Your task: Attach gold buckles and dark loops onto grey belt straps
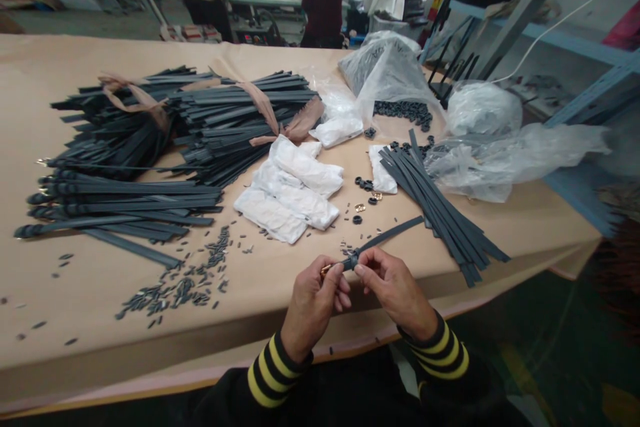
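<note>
Working a flat dark strap (397, 232) with both hands, over the near edge of the table (30, 93). Pinching the gold metal end (325, 271) side of it in the left hand (313, 297), fingertips closed around the band. Grip of the right hand (395, 283) closed too, thumb and finger nipping the strap by a thick dark loop (353, 260). Trailing off to the far right from there, smooth and ribbon-like, ending right by a fan of loose flat straps (440, 213).

Scattered just beyond the hands: chunky dark rings (357, 219) and shiny gold buckles (360, 207). To the left of those, soft, wrinkly white packets (300, 180) in an overlapping pile. Nearer and further left, a messy spill of tiny dark oblong bits (185, 287), with a few strays around it. Past that, a stack of straps with looped ends (125, 203), lying roughly side by side.

On the far left, two fat bundles of strips (220, 117), cinched with crinkled brownish ties (263, 107). On the far right, a cloudy, creased plastic bag (390, 70) with more dark rings at its mouth, plus crumpled see-through plastic (520, 153) nearer the table's right end.
</note>
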`<state>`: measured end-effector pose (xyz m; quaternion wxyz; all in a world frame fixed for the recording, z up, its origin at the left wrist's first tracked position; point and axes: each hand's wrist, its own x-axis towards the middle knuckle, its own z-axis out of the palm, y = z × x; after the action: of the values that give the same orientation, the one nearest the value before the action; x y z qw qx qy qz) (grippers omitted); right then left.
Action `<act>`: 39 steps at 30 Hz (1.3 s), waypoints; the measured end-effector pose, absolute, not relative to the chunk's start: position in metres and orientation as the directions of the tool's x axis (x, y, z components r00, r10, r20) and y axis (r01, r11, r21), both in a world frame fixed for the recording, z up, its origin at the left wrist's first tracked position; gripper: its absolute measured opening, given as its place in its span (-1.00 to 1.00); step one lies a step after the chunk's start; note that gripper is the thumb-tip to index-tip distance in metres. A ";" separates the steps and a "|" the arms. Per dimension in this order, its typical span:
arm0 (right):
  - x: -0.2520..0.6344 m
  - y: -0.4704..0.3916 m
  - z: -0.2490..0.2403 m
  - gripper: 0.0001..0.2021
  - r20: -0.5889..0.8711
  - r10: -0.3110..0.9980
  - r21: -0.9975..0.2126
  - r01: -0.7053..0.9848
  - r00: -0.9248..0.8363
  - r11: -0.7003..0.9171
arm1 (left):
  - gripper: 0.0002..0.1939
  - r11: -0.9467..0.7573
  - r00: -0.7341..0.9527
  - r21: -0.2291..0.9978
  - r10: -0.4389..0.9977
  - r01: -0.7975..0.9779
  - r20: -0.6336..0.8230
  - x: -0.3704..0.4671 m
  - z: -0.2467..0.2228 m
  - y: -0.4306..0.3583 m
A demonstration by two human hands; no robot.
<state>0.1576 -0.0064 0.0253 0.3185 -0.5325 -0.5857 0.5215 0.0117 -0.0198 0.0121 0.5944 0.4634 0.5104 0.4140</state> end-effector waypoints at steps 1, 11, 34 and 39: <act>0.158 -0.007 0.024 -0.89 -0.162 0.962 -0.949 0.301 -0.222 -0.091 | -0.77 0.232 0.155 0.973 0.962 -0.014 -0.227 0.012 0.012 -0.020; 0.166 -0.008 0.021 -0.94 -0.009 0.970 -0.928 0.364 -0.242 0.082 | -0.73 0.285 0.307 0.957 0.907 0.055 -0.288 0.003 0.007 -0.018; 0.140 -0.019 0.008 -0.89 0.025 0.998 -0.988 0.153 0.049 0.017 | -0.78 0.214 0.029 0.967 0.977 -0.141 -0.212 0.029 0.011 -0.028; 0.138 -0.021 0.003 -0.87 -0.043 0.998 -0.995 0.088 0.048 -0.047 | -0.80 0.197 0.009 0.975 0.980 -0.100 -0.198 0.029 0.007 -0.029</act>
<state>0.1375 -0.0206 0.0033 0.4772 -0.5442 -0.4987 0.4769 0.0295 -0.0292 0.0073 0.5715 0.4217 0.5216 0.4727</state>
